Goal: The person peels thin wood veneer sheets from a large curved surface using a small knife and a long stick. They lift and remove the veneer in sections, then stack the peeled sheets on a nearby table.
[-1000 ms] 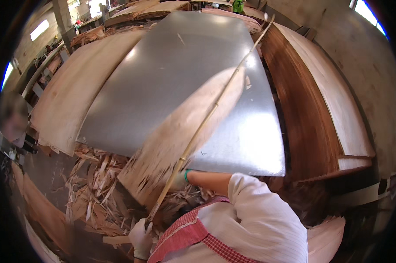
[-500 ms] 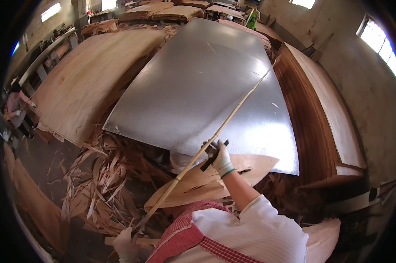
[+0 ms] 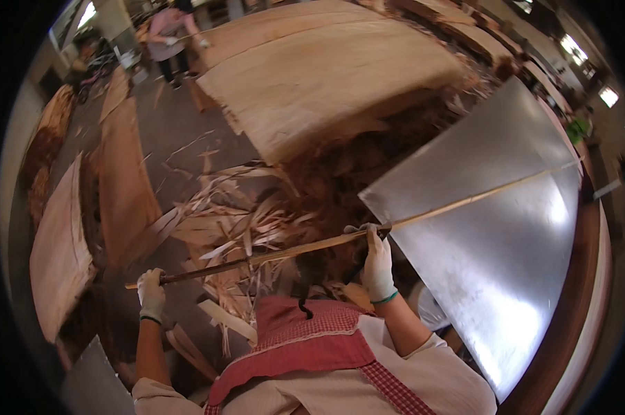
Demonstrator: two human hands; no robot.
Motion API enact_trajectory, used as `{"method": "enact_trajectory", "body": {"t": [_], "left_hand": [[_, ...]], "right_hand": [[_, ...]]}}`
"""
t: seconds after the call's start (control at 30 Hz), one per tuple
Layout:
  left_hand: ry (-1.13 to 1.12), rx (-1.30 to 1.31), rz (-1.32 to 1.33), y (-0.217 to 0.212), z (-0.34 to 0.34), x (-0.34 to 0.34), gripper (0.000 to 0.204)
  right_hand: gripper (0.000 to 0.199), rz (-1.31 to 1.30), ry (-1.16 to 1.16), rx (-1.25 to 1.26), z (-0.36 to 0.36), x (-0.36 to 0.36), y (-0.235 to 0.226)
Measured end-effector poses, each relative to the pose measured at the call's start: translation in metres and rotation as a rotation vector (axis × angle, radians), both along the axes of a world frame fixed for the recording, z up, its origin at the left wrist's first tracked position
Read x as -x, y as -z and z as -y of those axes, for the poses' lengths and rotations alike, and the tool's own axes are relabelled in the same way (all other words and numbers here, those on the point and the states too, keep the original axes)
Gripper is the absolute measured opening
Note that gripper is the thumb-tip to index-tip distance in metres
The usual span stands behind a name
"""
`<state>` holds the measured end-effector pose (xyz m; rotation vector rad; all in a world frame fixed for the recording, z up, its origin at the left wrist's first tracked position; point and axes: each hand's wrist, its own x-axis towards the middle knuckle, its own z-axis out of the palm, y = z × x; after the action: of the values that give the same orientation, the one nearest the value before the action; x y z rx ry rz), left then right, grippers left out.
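Holding a long pole (image 3: 305, 249) crosswise in 2 gloved hands — left hand (image 3: 151, 296) with fingers curled around it near 1 end, right hand (image 3: 378, 268) with fingers closed on it farther along. Extending above loose wood strips (image 3: 257, 220), then rightward over the shiny metal sheet (image 3: 492, 263).

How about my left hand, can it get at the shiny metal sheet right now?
Probably not: the left hand is closed on the pole, well to the left of the metal sheet, with the right hand in between.
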<state>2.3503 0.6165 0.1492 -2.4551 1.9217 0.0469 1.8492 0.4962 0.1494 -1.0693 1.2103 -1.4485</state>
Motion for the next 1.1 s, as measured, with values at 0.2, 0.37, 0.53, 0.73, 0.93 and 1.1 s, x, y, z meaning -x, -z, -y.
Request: {"method": "enact_trajectory", "body": {"t": [0.2, 0.37, 0.53, 0.73, 0.93, 1.1], "left_hand": [[0.019, -0.011, -0.305, 0.103, 0.016, -0.060, 0.017], [-0.071, -0.162, -1.126, 0.166, 0.100, -0.083, 0.018], [0.255, -0.061, -0.626, 0.071, 0.306, -0.074, 0.028], [0.373, -0.016, -0.633, 0.066, 0.514, -0.098, 0.032], [0.289, -0.412, -0.978, 0.082, 0.683, -0.067, 0.020], [0.022, -0.796, -1.163, 0.174, 0.753, -0.095, 0.018]], "right_hand": [[0.032, 0.191, -0.165, -0.179, 0.147, -0.090, -0.005], [0.032, 0.076, -0.037, -0.219, 0.238, -0.150, 0.040], [0.028, 0.013, 0.118, -0.517, 0.276, -0.212, 0.126], [0.021, 0.027, 0.267, -0.684, 0.312, -0.270, 0.162], [0.013, 0.089, 0.350, -0.797, 0.387, -0.304, 0.248], [0.053, -0.169, 0.240, -1.018, 0.449, -0.349, 0.309]]}}
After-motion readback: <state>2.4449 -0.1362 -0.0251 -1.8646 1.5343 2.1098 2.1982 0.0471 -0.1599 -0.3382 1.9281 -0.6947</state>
